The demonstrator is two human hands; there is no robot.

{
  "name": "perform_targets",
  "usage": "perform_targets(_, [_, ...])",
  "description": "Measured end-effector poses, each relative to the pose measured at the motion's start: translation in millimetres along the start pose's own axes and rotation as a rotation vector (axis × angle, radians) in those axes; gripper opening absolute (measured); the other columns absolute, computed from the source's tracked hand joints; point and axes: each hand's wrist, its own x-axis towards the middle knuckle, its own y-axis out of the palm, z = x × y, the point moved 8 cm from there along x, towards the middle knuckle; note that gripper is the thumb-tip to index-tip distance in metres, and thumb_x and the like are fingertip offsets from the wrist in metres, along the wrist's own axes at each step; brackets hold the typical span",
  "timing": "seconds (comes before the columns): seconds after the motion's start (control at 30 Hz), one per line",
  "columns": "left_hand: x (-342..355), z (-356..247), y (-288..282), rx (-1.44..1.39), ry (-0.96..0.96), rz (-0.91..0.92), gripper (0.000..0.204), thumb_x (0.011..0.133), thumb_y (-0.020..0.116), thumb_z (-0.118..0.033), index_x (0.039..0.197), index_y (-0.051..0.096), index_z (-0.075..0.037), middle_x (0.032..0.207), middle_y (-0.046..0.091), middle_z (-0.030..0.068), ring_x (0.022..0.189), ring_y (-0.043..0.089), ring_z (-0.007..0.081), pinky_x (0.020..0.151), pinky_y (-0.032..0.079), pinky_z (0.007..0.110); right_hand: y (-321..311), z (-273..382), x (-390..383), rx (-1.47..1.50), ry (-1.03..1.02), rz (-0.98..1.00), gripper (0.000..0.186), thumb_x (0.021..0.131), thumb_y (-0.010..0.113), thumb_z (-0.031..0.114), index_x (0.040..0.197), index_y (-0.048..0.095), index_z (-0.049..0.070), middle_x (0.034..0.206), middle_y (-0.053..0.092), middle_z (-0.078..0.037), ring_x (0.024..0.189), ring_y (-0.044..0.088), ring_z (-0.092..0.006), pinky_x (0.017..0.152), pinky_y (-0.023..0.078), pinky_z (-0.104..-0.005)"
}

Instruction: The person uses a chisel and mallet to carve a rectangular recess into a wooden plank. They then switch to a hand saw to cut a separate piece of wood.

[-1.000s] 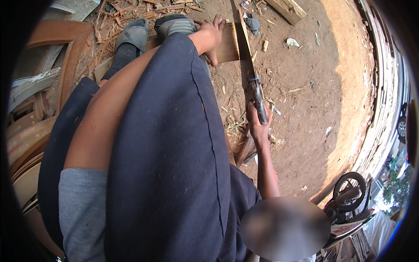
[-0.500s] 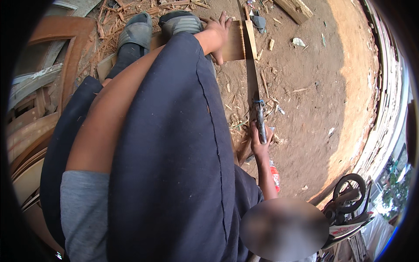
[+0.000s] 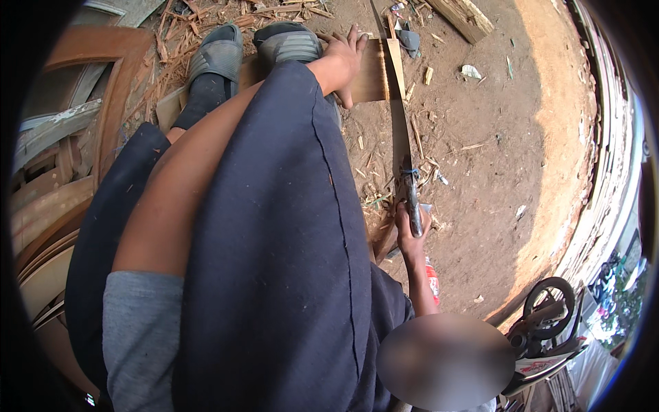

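My left hand lies on a flat wooden board at the top middle, fingers spread and thumb pointing down toward its near edge. My right hand is wrapped round the dark handle of a handsaw, with something blue tied where handle and blade meet. The long blade runs away from me across the board's right end. A narrow pale strip of wood lies along the blade there. Two sandalled feet, the right one by my left hand, rest at the board's left part; my legs hide some of it.
Wood chips and offcuts litter the dirt ground. A thick timber lies at the far right. Wooden frames lean at the left. A bottle with a red label is beside my right forearm. A wheeled vehicle stands at the lower right.
My right hand and the saw have drawn back a little toward me. My left hand stays on the board. The whole view has shifted slightly.
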Motion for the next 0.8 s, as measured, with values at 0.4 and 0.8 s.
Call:
perform_targets(0.4, [8.5,-2.3,1.8,-0.027,-0.038,-0.056,0.136,0.046,0.07,-0.068,0.14,0.008,0.01,0.144,0.008,0.0342,0.116,0.043,0.0448,0.08,0.045,0.061,27.6,38.8,90.0,0.083,0.017,-0.016,0.021,0.086,0.057,0.016,0.071,0.052,0.002,0.058,0.044,0.004,0.053,0.038,-0.0046,0.046,0.03,-0.0244])
perform_targets(0.8, [8.0,-1.3,2.7,-0.001,-0.041,-0.017,0.134,0.048,0.069,-0.068,0.14,0.009,0.01,0.145,0.009,0.0312,0.118,0.041,0.0442,0.078,0.044,0.064,4.8,10.6,13.8,0.083,0.054,-0.023,0.024,0.085,0.057,0.019,0.067,0.052,0.004,0.055,0.046,0.002,0.048,0.039,-0.0066,0.044,0.031,-0.0246])
